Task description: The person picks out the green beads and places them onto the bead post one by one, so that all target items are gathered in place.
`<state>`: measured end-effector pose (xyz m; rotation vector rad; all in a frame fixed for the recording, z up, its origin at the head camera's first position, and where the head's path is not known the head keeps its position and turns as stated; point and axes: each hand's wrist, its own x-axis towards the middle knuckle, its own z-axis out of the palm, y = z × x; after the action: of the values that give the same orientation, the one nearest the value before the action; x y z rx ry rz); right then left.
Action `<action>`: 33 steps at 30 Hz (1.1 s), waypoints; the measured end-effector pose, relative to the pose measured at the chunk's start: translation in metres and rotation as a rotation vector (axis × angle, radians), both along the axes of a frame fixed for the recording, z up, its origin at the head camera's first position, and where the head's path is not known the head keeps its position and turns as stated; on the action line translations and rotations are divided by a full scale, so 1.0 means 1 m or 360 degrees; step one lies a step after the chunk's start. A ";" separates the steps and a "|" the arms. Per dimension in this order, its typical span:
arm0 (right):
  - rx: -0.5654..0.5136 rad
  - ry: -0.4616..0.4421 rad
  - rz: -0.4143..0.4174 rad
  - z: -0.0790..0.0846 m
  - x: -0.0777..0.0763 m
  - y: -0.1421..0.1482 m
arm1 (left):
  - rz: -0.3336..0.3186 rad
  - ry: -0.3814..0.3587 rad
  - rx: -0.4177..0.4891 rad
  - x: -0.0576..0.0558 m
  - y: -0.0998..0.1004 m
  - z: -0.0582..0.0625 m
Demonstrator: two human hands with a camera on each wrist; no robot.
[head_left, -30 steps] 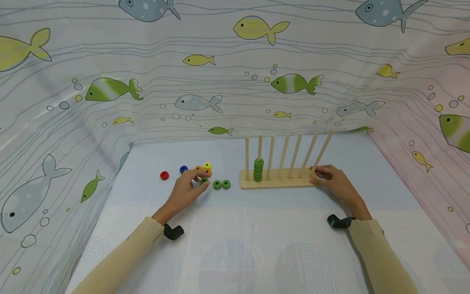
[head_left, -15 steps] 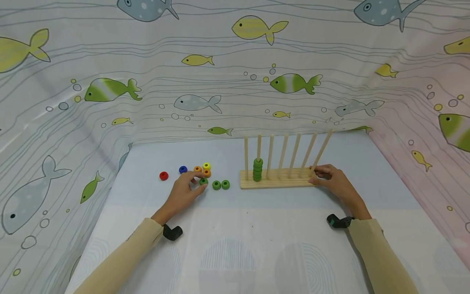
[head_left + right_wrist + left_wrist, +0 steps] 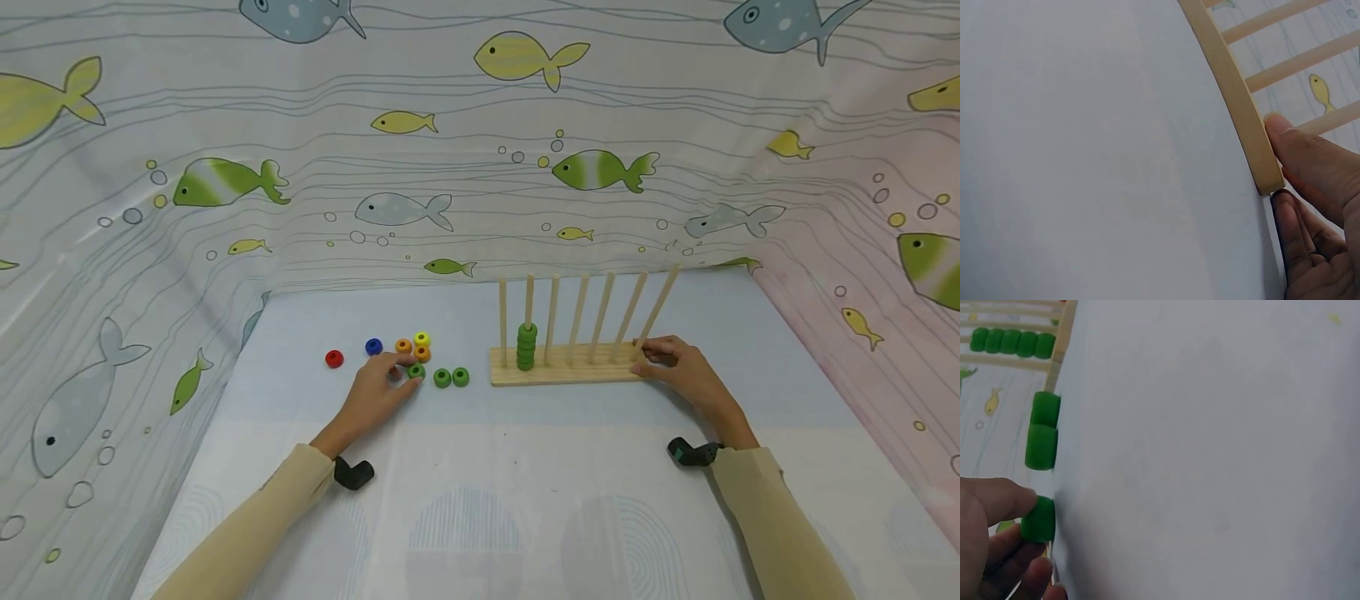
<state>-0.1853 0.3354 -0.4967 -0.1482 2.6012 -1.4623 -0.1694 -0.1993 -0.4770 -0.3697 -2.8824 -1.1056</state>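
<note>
My left hand (image 3: 372, 393) pinches a green bead (image 3: 416, 372) at the table surface; in the left wrist view the thumb meets one side of it and the fingers curl at the other. Two more green beads (image 3: 452, 377) sit side by side just to the right. A wooden base (image 3: 570, 377) carries a row of upright pegs. On its second peg from the left is a stack of several green beads (image 3: 527, 350). My right hand (image 3: 688, 375) grips the right end of the base, its thumb on the upper face in the right wrist view and fingers at the end.
Behind and left of my left hand lie a red bead (image 3: 334, 359), a blue bead (image 3: 373, 346), two orange beads (image 3: 403, 346) and a yellow bead (image 3: 422, 339). A cloth wall (image 3: 480, 183) printed with fish surrounds the table at the back and sides.
My left hand has shifted slightly, its thumb drawing in against the green bead. The left cloth wall has moved a little. My right hand and the base have stayed put.
</note>
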 end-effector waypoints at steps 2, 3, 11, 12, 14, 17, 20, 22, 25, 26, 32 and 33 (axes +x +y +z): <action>0.0003 0.0001 0.0003 0.000 0.000 0.000 | 0.0001 -0.0011 0.0003 0.000 -0.001 -0.001; 0.0004 0.0000 0.0005 -0.001 0.000 0.001 | 0.0000 -0.0010 0.0001 0.000 -0.001 -0.001; 0.0044 -0.0006 0.0013 0.003 0.002 -0.001 | 0.0002 -0.0006 -0.0002 0.000 -0.002 -0.002; 0.0045 -0.0008 0.0012 0.003 0.002 -0.001 | 0.0002 -0.0008 -0.0001 0.000 -0.002 -0.002; 0.0047 -0.0010 0.0010 0.003 0.002 0.000 | 0.0005 -0.0013 0.0002 0.001 -0.001 -0.002; 0.0051 -0.0009 0.0006 0.002 0.001 0.001 | 0.0010 -0.0017 0.0003 0.001 -0.001 -0.002; 0.0063 -0.0006 0.0003 0.001 0.000 0.001 | 0.0021 -0.0017 -0.0005 0.000 -0.001 -0.001; 0.0062 -0.0008 -0.0003 0.001 0.001 0.000 | 0.0026 -0.0017 -0.0009 0.000 -0.001 -0.001; 0.0052 -0.0013 -0.0004 0.001 0.001 0.000 | 0.0039 -0.0020 -0.0007 0.000 -0.001 0.000; 0.0047 -0.0014 -0.0003 0.002 0.001 0.000 | 0.0042 -0.0021 -0.0005 0.000 -0.001 0.001; 0.0032 -0.0020 -0.0001 0.003 0.001 -0.001 | 0.0051 -0.0029 0.0010 0.000 -0.001 0.002; 0.0033 -0.0022 -0.0002 0.003 0.001 -0.001 | 0.0050 -0.0029 0.0013 0.000 -0.001 0.002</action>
<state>-0.1843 0.3347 -0.4935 -0.1342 2.6049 -1.4315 -0.1694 -0.2001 -0.4755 -0.3146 -2.8884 -1.1212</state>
